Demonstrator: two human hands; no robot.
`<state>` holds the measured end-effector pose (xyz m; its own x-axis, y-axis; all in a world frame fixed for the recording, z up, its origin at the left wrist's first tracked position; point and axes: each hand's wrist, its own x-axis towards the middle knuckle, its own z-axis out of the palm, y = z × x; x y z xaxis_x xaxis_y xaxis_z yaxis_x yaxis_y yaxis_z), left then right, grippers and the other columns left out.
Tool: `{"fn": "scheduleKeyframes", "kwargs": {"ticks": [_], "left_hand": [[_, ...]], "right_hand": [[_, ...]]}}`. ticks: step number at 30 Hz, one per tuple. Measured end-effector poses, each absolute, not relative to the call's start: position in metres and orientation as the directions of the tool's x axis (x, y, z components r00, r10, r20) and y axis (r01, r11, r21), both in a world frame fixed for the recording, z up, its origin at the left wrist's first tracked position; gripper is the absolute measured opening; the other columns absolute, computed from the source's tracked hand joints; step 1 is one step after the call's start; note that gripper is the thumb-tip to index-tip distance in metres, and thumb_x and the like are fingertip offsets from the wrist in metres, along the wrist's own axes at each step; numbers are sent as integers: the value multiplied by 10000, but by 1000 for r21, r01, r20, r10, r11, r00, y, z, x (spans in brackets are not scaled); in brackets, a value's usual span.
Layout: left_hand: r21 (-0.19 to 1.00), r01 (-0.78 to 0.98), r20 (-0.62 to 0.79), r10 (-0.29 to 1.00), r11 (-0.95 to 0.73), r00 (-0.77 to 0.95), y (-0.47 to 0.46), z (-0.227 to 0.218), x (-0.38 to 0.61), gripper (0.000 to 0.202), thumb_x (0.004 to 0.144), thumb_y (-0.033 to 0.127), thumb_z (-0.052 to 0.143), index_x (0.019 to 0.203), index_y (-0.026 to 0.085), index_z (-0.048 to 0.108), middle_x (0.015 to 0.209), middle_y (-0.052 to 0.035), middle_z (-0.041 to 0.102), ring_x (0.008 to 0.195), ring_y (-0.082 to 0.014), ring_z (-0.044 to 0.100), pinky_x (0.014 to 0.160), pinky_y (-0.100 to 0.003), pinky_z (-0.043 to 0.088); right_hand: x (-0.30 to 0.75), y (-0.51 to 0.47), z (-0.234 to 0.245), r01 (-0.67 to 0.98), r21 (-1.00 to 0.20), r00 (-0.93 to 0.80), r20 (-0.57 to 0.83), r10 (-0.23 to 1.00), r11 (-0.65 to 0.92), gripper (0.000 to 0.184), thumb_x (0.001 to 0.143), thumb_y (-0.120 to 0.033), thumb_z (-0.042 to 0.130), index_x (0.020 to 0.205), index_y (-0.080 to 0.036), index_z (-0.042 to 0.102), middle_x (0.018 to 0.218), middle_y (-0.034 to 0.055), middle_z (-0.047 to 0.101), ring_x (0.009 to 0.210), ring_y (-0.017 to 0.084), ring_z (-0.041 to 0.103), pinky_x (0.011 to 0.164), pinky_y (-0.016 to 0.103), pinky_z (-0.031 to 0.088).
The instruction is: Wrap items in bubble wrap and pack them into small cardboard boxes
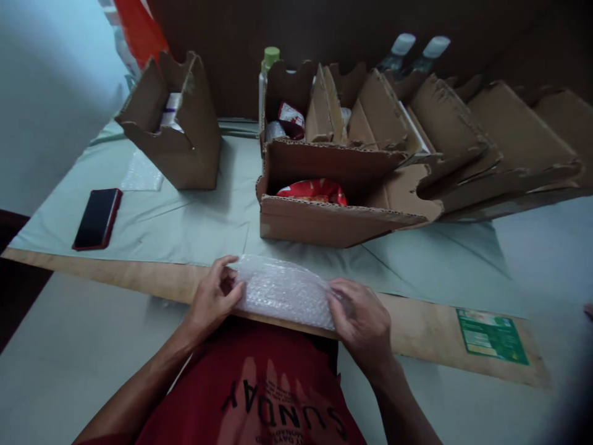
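A clear strip of bubble wrap (285, 290) stretches between my two hands at the table's front edge. My left hand (217, 290) pinches its left end, thumb and forefinger curled around the edge. At the other end my right hand (361, 315) grips the wrap, with the thumb in front and the fingers behind. Just beyond the wrap stands a low cardboard box (333, 219) with a red packet (317, 190) inside. I cannot see whether anything lies within the bubble wrap.
Several cardboard dividers (375, 111) stand in a row behind the low box. A separate cardboard holder (204, 136) is at the back left. A phone (96, 219) lies near the left edge, close to another bubble wrap piece (141, 172). Bottles (402, 49) stand behind the dividers.
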<state>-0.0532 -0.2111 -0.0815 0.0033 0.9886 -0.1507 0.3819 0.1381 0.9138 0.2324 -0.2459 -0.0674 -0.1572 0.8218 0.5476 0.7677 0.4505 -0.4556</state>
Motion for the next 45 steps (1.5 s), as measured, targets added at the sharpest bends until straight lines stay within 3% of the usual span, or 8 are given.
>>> {"fn": "scheduleKeyframes", "kwargs": {"ticks": [3, 8, 21, 26, 29, 33, 39, 45], "left_hand": [[927, 118, -337, 929, 355, -151, -236, -74, -92, 662, 698, 374, 788, 1278, 150, 560, 716, 54, 616, 622, -124, 593, 561, -217, 479], [849, -152, -524, 768, 506, -368, -262, -81, -122, 469, 537, 407, 892, 816, 120, 648, 648, 20, 647, 500, -102, 563, 466, -228, 504], [711, -476, -671, 703, 518, -237, -261, -91, -83, 575, 493, 446, 945, 866, 103, 674, 717, -20, 693, 558, -135, 650, 480, -255, 595], [817, -164, -576, 796, 553, -187, -282, -93, -103, 556, 682, 577, 821, 960, 135, 630, 759, -59, 714, 609, -183, 690, 541, -288, 575], [911, 331, -123, 930, 244, -346, -290, -88, -127, 448, 777, 456, 772, 1098, 182, 621, 961, -85, 735, 854, -228, 721, 775, -375, 607], [654, 694, 298, 946, -303, 132, -277, -82, -141, 590, 785, 319, 785, 1336, 207, 605, 1363, -163, 655, 1311, -340, 590, 1119, -520, 455], [711, 678, 154, 982, -188, 111, -243, -94, -128, 259, 934, 250, 571, 1126, 185, 732, 928, -73, 790, 777, -195, 707, 721, -308, 549], [724, 680, -137, 990, 116, -23, -219, -95, -126, 344, 869, 320, 606, 1164, 206, 742, 771, -8, 739, 536, -134, 567, 582, -262, 475]], "right_hand": [[182, -213, -53, 673, -308, -415, 595, 688, 672, 282, 954, -51, 508, 1176, -184, 620, 1024, 79, 740, 907, 204, 670, 779, 342, 487], [99, -138, -43, 582, -89, -580, 651, 490, 808, 331, 1014, -81, 429, 1270, -180, 615, 1176, 95, 724, 1099, 216, 630, 922, 372, 464], [114, -232, -96, 496, -290, -775, 278, 568, 818, 513, 918, -121, 591, 1426, -182, 556, 1513, 165, 548, 1416, 314, 451, 1081, 492, 433], [100, -229, -111, 475, -438, -675, 376, 635, 764, 336, 959, -107, 561, 1268, -179, 673, 1278, 120, 725, 1215, 256, 623, 987, 438, 503], [103, -226, -113, 444, -548, -613, 390, 687, 708, 299, 971, -146, 589, 1246, -209, 688, 1199, 100, 760, 1133, 234, 672, 957, 433, 528], [102, -223, -114, 420, -646, -554, 374, 744, 638, 243, 979, -174, 599, 1194, -195, 709, 1140, 97, 778, 1096, 233, 697, 953, 427, 536], [97, -220, -105, 463, -762, -424, 257, 868, 452, 256, 990, -190, 562, 1207, -230, 690, 1128, 66, 776, 1049, 212, 710, 933, 387, 553], [103, -225, -89, 579, -472, -452, 493, 743, 665, 399, 931, -87, 574, 1305, -220, 617, 1224, 111, 724, 1154, 260, 650, 966, 443, 491]]}}
